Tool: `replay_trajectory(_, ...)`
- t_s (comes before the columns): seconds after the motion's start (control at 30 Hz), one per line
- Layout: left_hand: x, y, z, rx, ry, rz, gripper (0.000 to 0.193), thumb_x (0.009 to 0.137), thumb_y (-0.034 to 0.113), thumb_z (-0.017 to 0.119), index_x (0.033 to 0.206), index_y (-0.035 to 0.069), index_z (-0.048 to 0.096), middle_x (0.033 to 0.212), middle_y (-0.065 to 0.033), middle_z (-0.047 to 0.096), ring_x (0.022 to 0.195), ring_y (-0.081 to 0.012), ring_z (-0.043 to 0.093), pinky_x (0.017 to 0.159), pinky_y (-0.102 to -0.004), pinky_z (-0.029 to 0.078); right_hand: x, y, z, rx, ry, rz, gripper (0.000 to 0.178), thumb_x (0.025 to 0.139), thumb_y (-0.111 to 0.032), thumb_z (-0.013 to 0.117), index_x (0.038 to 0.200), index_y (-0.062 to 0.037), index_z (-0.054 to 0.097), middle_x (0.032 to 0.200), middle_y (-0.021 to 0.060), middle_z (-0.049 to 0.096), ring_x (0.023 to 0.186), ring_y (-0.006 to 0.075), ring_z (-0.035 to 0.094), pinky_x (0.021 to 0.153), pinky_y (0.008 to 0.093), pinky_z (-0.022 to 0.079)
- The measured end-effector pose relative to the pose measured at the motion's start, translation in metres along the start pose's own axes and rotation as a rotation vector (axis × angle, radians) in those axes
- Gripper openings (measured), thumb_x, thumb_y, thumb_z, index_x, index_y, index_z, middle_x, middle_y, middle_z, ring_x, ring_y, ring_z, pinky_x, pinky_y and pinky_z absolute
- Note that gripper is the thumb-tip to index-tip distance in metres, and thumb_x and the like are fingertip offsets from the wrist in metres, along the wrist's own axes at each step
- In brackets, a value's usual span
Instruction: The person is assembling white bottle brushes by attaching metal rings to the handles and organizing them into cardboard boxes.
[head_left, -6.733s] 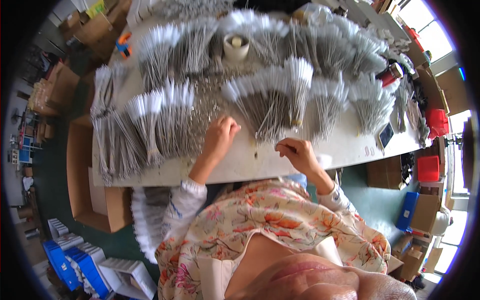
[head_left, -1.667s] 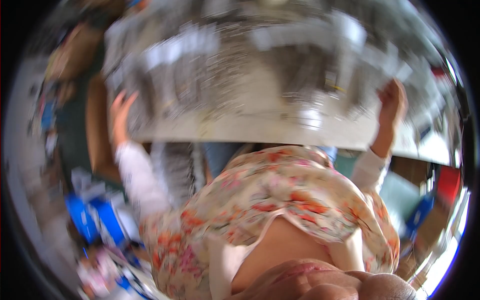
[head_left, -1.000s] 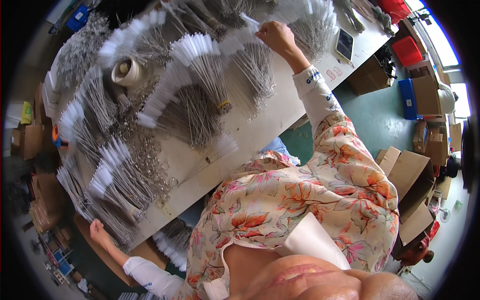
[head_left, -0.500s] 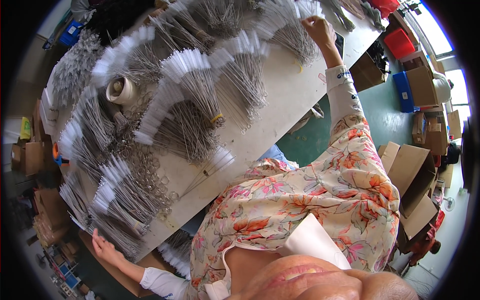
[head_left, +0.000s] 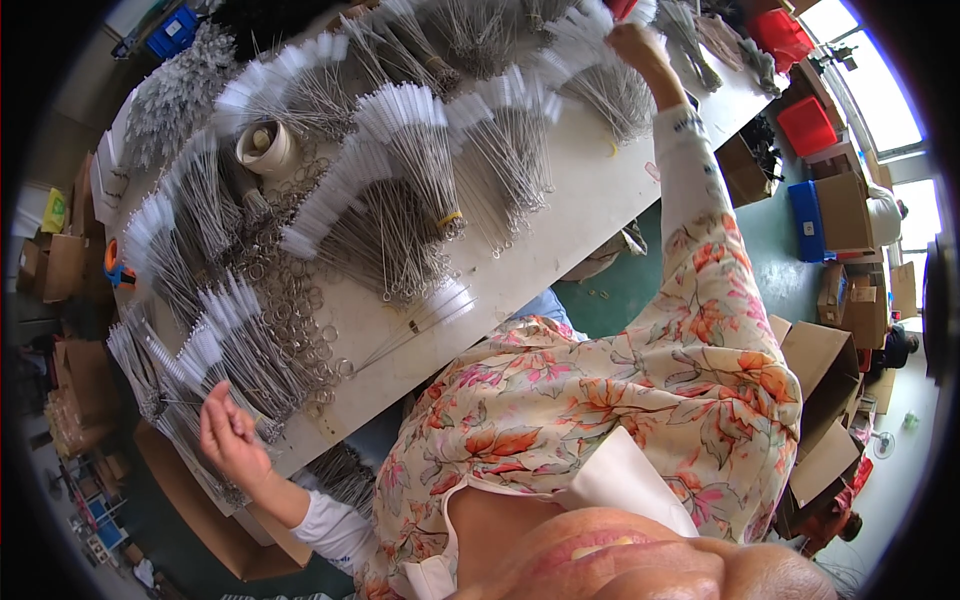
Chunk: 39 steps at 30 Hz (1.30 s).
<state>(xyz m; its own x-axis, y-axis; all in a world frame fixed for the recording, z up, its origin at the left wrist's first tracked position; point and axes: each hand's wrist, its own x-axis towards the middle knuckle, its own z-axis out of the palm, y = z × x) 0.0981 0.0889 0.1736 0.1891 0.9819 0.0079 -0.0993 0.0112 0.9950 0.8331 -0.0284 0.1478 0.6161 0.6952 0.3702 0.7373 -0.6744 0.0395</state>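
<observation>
My left hand (head_left: 235,435) is at the near left corner of the table, fingers curled. It seems to pinch the wire of a thin white-bristled brush (head_left: 165,358), its bristles pointing up and left over similar brushes. Reaching to the far edge, my right hand (head_left: 640,50) has bent, closed fingers beside a small red thing (head_left: 622,8), cut off by the frame's top; what the fingers hold is unclear. Bundles of wire brushes (head_left: 405,130) with looped ends cover much of the table (head_left: 590,200). A few single brushes (head_left: 430,310) lie near the front edge.
Loose metal rings (head_left: 310,335) are heaped among the bundles beside a white roll-shaped container (head_left: 265,150). An orange-handled tool (head_left: 117,265) sits at the left edge. Cardboard boxes (head_left: 820,360) stand behind on the right, and a long carton (head_left: 215,530) is below the left hand.
My left hand has risen and turned, its fingers now curled, with the brush moving upward beside it. At the far edge, a red thing now shows by my right hand. The whole view has shifted slightly.
</observation>
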Motion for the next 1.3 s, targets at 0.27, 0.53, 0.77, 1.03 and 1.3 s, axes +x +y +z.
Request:
replay_trajectory(0.27,-0.013,0.006,-0.013,0.015,0.029,-0.031,0.025,0.093,0.019,0.048,0.099,-0.003,0.057,0.068,0.0019,0.046,0.049,-0.0018,0.033,0.040,-0.0144,0.025,-0.022,0.045,-0.009,0.357,0.156,0.318,0.039,0.067,-0.049,0.071,0.088,-0.0151,0.071,0.079,0.0054,0.068,0.072,0.0185,0.064,0.069,0.0321,0.049)
replay_trajectory(0.53,-0.011,-0.012,-0.009,-0.016,-0.025,-0.093,0.024,0.093,0.020,0.047,0.097,-0.002,0.057,0.069,0.0021,0.045,0.050,-0.0025,0.035,0.041,-0.0157,0.028,-0.015,0.034,0.020,0.313,-0.114,0.364,0.034,0.064,-0.044,0.072,0.085,-0.0178,0.072,0.080,0.0051,0.068,0.079,0.0217,0.064,0.075,0.0336,0.049)
replay_trajectory(0.77,-0.013,-0.010,0.017,0.048,-0.011,-0.139,0.023,0.093,0.019,0.048,0.095,-0.001,0.057,0.068,0.0006,0.046,0.046,-0.0036,0.036,0.039,-0.0171,0.028,-0.010,0.042,-0.009,0.208,-0.082,0.321,0.033,0.068,-0.042,0.069,0.084,-0.0127,0.070,0.081,0.0080,0.067,0.079,0.0230,0.064,0.075,0.0350,0.049)
replay_trajectory(1.03,-0.002,-0.004,0.103,0.204,-0.266,0.191,0.019,0.089,0.006,0.048,0.104,-0.002,0.056,0.065,-0.0005,0.051,0.050,-0.0045,0.043,0.045,-0.0179,0.034,-0.099,-0.204,-0.149,1.937,-0.178,-0.167,0.018,0.086,-0.019,0.058,0.095,-0.0033,0.059,0.085,0.0042,0.060,0.073,0.0129,0.058,0.064,0.0313,0.048)
replay_trajectory(1.3,0.014,-0.014,0.154,0.380,-0.114,0.803,0.027,0.074,-0.002,0.061,0.100,0.002,0.056,0.080,-0.0106,0.056,0.070,-0.0234,0.059,0.059,-0.0295,0.047,-0.224,-0.376,-0.171,1.836,-0.396,-0.771,0.026,0.085,-0.011,0.058,0.111,-0.0063,0.057,0.116,0.0107,0.050,0.116,0.0188,0.041,0.096,0.0305,0.033)
